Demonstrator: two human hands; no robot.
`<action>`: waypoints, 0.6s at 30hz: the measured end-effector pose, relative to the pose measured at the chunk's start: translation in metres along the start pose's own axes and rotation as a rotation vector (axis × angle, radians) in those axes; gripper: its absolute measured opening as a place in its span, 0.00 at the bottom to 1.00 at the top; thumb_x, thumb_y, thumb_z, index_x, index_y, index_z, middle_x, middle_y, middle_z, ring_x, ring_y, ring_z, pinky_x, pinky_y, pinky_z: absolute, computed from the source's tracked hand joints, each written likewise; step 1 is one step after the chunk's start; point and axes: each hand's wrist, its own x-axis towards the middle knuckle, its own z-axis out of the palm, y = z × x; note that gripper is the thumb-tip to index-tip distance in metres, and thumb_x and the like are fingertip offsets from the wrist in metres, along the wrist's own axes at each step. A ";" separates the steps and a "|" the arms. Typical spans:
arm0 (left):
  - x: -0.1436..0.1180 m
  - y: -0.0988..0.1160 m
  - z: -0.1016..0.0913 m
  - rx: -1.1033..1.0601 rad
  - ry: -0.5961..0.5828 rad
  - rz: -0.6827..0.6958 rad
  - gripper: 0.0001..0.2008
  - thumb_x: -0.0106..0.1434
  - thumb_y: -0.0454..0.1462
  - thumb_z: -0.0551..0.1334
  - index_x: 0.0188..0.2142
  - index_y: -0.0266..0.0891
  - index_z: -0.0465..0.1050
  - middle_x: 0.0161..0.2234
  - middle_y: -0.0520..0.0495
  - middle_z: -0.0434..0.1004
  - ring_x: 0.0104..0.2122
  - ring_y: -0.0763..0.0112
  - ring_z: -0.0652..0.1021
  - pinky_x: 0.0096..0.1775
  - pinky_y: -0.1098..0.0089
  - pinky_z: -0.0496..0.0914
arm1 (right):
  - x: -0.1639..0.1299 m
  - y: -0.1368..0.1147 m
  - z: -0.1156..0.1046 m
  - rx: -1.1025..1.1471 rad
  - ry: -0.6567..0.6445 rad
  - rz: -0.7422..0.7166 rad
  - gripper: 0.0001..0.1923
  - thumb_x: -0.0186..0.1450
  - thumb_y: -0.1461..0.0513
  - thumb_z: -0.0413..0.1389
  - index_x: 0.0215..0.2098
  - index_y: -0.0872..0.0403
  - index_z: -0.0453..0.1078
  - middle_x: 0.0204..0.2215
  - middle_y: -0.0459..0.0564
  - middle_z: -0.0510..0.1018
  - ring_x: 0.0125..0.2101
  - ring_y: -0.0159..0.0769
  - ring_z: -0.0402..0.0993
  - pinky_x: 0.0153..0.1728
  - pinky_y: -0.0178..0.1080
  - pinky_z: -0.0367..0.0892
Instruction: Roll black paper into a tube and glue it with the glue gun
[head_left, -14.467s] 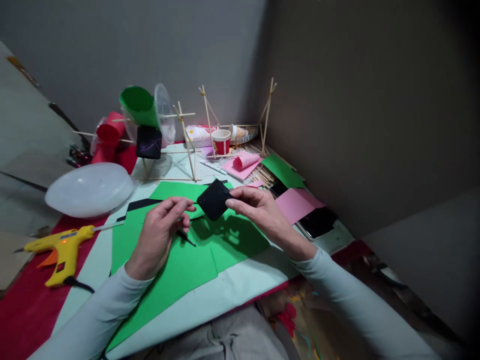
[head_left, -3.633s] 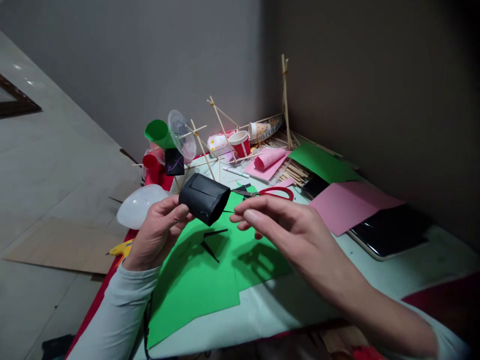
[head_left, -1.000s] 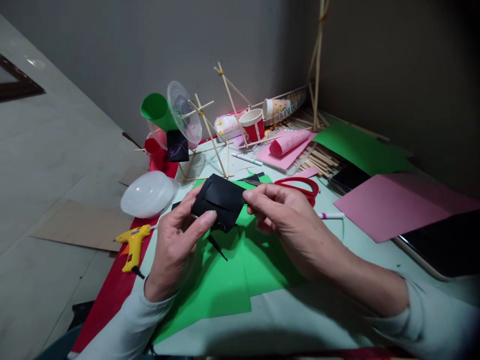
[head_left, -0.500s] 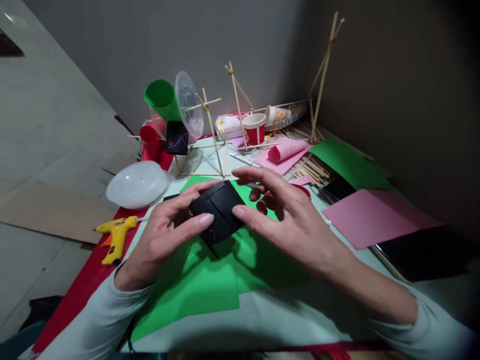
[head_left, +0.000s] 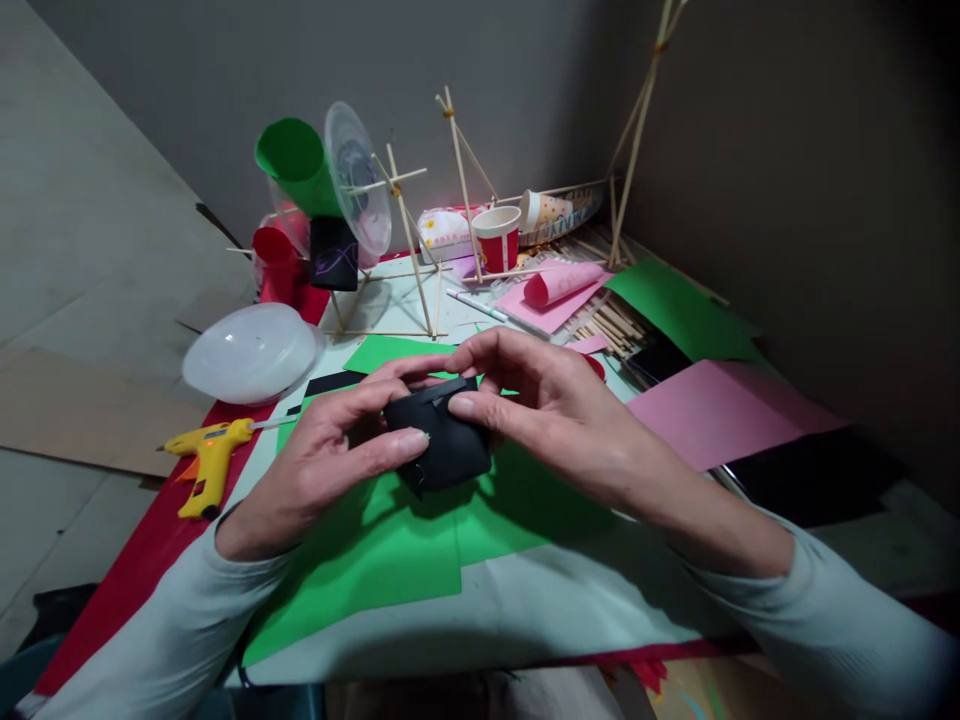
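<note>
Left hand (head_left: 330, 455) and right hand (head_left: 555, 415) gripping black paper piece (head_left: 446, 445), its edges hidden by fingers

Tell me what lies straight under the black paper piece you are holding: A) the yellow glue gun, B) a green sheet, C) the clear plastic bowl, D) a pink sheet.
B: both the left hand and the right hand hold the black paper piece above the green sheet.
</note>
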 end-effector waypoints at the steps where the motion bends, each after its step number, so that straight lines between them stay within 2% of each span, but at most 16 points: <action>1: 0.000 -0.001 0.000 -0.006 -0.004 -0.002 0.05 0.64 0.39 0.68 0.39 0.45 0.83 0.62 0.46 0.75 0.69 0.45 0.63 0.64 0.53 0.65 | 0.000 0.000 0.000 0.031 -0.003 0.023 0.08 0.65 0.62 0.61 0.42 0.54 0.71 0.36 0.45 0.75 0.30 0.30 0.69 0.30 0.35 0.64; 6: 0.001 -0.003 0.001 -0.001 -0.009 -0.016 0.05 0.64 0.39 0.68 0.39 0.44 0.83 0.64 0.44 0.72 0.69 0.42 0.62 0.64 0.51 0.65 | 0.002 0.002 0.002 0.188 0.028 0.081 0.08 0.63 0.65 0.62 0.39 0.54 0.68 0.33 0.42 0.71 0.25 0.25 0.69 0.25 0.32 0.65; 10: 0.002 -0.004 0.001 0.011 -0.024 -0.014 0.05 0.65 0.39 0.68 0.40 0.46 0.83 0.64 0.47 0.72 0.69 0.45 0.62 0.64 0.53 0.64 | 0.002 0.001 0.003 0.186 0.075 0.088 0.09 0.63 0.65 0.63 0.38 0.54 0.68 0.31 0.40 0.71 0.23 0.24 0.70 0.24 0.31 0.66; 14: 0.003 -0.006 0.001 0.023 -0.029 -0.017 0.06 0.65 0.40 0.67 0.42 0.47 0.83 0.64 0.48 0.72 0.69 0.46 0.63 0.64 0.53 0.64 | 0.002 -0.001 0.003 0.205 0.069 0.136 0.09 0.62 0.66 0.63 0.37 0.54 0.67 0.29 0.39 0.72 0.19 0.23 0.72 0.21 0.31 0.65; 18: 0.003 -0.006 0.002 0.027 -0.010 -0.025 0.06 0.65 0.41 0.68 0.40 0.47 0.83 0.62 0.47 0.74 0.67 0.46 0.65 0.64 0.52 0.63 | 0.000 0.002 0.004 0.146 0.069 0.115 0.09 0.62 0.64 0.63 0.37 0.53 0.67 0.27 0.39 0.73 0.20 0.27 0.75 0.23 0.32 0.67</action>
